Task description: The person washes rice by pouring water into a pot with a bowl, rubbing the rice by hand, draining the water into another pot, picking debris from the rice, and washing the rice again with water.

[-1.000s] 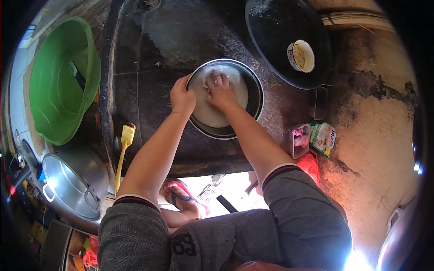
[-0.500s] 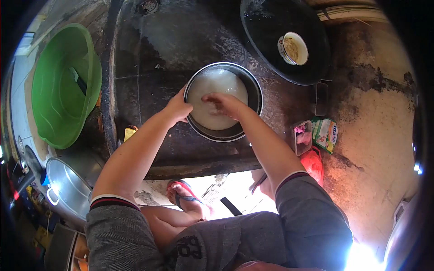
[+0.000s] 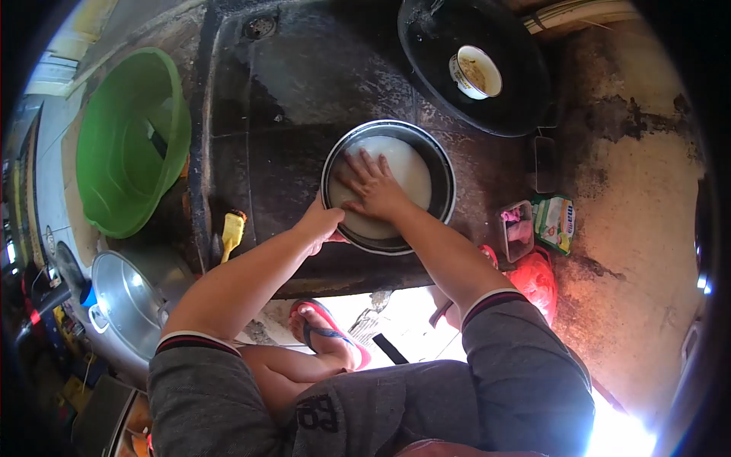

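Note:
A round metal pot (image 3: 444, 164) with milky white liquid (image 3: 415, 177) in it stands on the dark worktop. My left hand (image 3: 321, 225) is closed on the pot's near left rim, thumb on the edge. Inside the pot, my right hand (image 3: 373, 186) lies palm down with its fingers spread, at or just under the liquid's surface. Whatever lies beneath the cloudy liquid is hidden.
A green basin (image 3: 122, 145) with a dark-handled utensil stands left, above a large silver pot (image 3: 126, 301). A yellow brush (image 3: 232, 232) lies near my left forearm. Right are a black tub (image 3: 510, 84) holding a small bowl (image 3: 474, 72), a plastic box (image 3: 518, 232) and a green packet (image 3: 553, 223).
My right hand has gone from curled fingers to flat, spread fingers in the pot. The view has shifted slightly, and my left hand remains on the rim.

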Available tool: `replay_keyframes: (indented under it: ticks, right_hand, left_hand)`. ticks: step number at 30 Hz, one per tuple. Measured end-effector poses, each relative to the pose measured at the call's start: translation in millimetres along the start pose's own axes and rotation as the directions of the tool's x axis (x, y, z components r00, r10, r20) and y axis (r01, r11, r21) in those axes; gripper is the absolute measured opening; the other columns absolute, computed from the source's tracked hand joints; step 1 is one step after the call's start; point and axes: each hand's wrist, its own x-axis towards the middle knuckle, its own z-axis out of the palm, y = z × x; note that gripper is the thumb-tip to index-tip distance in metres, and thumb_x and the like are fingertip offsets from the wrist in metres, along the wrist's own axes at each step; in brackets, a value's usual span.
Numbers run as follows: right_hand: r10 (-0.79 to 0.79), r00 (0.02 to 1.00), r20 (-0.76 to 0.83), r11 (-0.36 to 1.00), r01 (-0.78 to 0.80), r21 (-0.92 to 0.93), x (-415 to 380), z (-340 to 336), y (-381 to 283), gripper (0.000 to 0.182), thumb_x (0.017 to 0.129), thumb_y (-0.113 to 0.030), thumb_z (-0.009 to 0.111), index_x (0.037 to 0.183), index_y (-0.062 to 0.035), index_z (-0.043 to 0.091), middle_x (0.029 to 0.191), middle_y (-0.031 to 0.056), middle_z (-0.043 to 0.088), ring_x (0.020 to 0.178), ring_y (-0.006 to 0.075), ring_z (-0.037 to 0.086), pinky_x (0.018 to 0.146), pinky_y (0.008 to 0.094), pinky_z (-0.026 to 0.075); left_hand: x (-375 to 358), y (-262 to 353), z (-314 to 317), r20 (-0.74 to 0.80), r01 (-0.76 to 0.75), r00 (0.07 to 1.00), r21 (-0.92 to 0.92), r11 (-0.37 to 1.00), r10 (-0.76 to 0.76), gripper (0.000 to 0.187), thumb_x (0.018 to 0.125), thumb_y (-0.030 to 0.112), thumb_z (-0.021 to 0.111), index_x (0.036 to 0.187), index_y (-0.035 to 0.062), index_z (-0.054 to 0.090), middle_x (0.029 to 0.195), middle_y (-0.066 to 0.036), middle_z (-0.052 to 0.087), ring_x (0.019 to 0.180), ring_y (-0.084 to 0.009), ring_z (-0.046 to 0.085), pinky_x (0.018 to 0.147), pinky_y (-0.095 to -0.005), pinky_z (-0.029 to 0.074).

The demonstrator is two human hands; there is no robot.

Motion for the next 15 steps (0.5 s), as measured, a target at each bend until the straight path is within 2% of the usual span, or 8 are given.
replay_keyframes:
  ticks: [3, 5, 6, 8, 9, 11, 12, 15]
  right_hand:
    - [0.032, 0.993, 0.113, 0.996, -0.041, 0.076, -6.0, -21.2, -16.0, 0.065, 0.077, -0.053, 0.052, 0.133, -0.0229, 0.040, 0.148, 0.0107, 0.010, 0.133, 0.0388, 0.015, 0.102, 0.0571, 0.021]
    - [0.042, 0.913, 0.406, 0.999, -0.051, 0.012, -2.2, -37.4, -24.7, 0.067, 0.078, -0.052, 0.052, 0.135, -0.0206, 0.038, 0.148, 0.0136, 0.002, 0.131, 0.0450, 0.014, 0.099, 0.0574, 0.024]
    - [0.036, 0.918, 0.396, 0.999, -0.041, 0.005, -5.8, -44.8, -30.1, 0.067, 0.078, -0.052, 0.052, 0.135, -0.0206, 0.038, 0.148, 0.0136, 0.002, 0.131, 0.0450, 0.014, 0.099, 0.0574, 0.024]
    - [-0.079, 0.996, 0.032, 0.997, 0.080, -0.021, -11.7, -60.4, -41.6, 0.062, 0.078, -0.047, 0.053, 0.132, -0.0194, 0.041, 0.146, 0.0173, 0.011, 0.129, 0.0439, 0.021, 0.096, 0.0562, 0.029]
    - [-0.103, 0.994, 0.022, 0.994, 0.104, -0.026, -12.1, -74.0, -45.9, 0.062, 0.078, -0.047, 0.053, 0.132, -0.0194, 0.041, 0.146, 0.0173, 0.011, 0.129, 0.0439, 0.021, 0.096, 0.0562, 0.029]
    - [-0.207, 0.976, -0.071, 0.978, 0.205, -0.038, -14.9, -103.8, -50.2, 0.045, 0.079, -0.036, 0.056, 0.119, -0.0146, 0.051, 0.133, 0.0202, 0.035, 0.115, 0.0370, 0.043, 0.090, 0.0494, 0.037]
    - [-0.230, 0.970, -0.072, 0.973, 0.227, -0.048, -15.1, -118.9, -54.7, 0.045, 0.079, -0.036, 0.056, 0.119, -0.0146, 0.051, 0.133, 0.0202, 0.035, 0.115, 0.0370, 0.043, 0.090, 0.0494, 0.037]
    - [-0.058, 0.986, 0.153, 0.947, 0.006, 0.320, -14.0, -140.5, -62.1, 0.027, 0.075, -0.022, 0.059, 0.097, -0.0085, 0.055, 0.112, 0.0158, 0.052, 0.095, 0.0294, 0.055, 0.085, 0.0427, 0.040]
  left_hand:
    - [-34.3, 15.9, 2.4, -0.014, -0.015, 1.000, 0.035, 0.999, 0.016, 0.057, 0.072, 0.000, 0.047, 0.126, 0.0153, 0.035, 0.103, -0.011, 0.054, 0.080, -0.0211, 0.061, 0.064, -0.0379, 0.056]
    - [-56.6, 32.3, 4.1, -0.026, -0.082, 0.996, 0.071, 0.994, 0.084, 0.057, 0.072, 0.000, 0.047, 0.126, 0.0151, 0.034, 0.102, -0.012, 0.055, 0.079, -0.0210, 0.061, 0.065, -0.0383, 0.056]
    - [-69.9, 37.6, 1.2, -0.016, -0.081, 0.996, 0.077, 0.994, 0.082, 0.058, 0.072, -0.001, 0.047, 0.127, 0.0149, 0.034, 0.101, -0.012, 0.055, 0.080, -0.0212, 0.061, 0.065, -0.0382, 0.056]
    - [-88.1, 38.6, -11.6, -0.028, -0.095, 0.995, 0.077, 0.993, 0.098, 0.059, 0.072, -0.001, 0.047, 0.128, 0.0147, 0.033, 0.101, -0.012, 0.055, 0.080, -0.0214, 0.061, 0.065, -0.0381, 0.056]
    - [-94.9, 35.3, -20.1, -0.033, -0.129, 0.991, 0.068, 0.989, 0.132, 0.060, 0.072, -0.001, 0.047, 0.128, 0.0145, 0.033, 0.101, -0.012, 0.055, 0.080, -0.0220, 0.061, 0.065, -0.0383, 0.056]
    - [-111.8, 30.2, -34.5, -0.053, -0.178, 0.982, 0.045, 0.983, 0.180, 0.060, 0.072, -0.002, 0.047, 0.128, 0.0142, 0.033, 0.101, -0.012, 0.055, 0.081, -0.0226, 0.061, 0.065, -0.0385, 0.056]
    - [-121.2, 27.5, -40.2, -0.070, -0.187, 0.979, 0.028, 0.982, 0.189, 0.059, 0.071, -0.002, 0.048, 0.127, 0.0128, 0.034, 0.101, -0.012, 0.055, 0.081, -0.0232, 0.061, 0.065, -0.0387, 0.056]
    - [-153.6, 28.3, -48.8, -0.118, -0.183, 0.976, -0.009, 0.983, 0.180, 0.057, 0.071, -0.002, 0.048, 0.125, 0.0090, 0.036, 0.099, -0.012, 0.056, 0.081, -0.0241, 0.062, 0.065, -0.0391, 0.056]
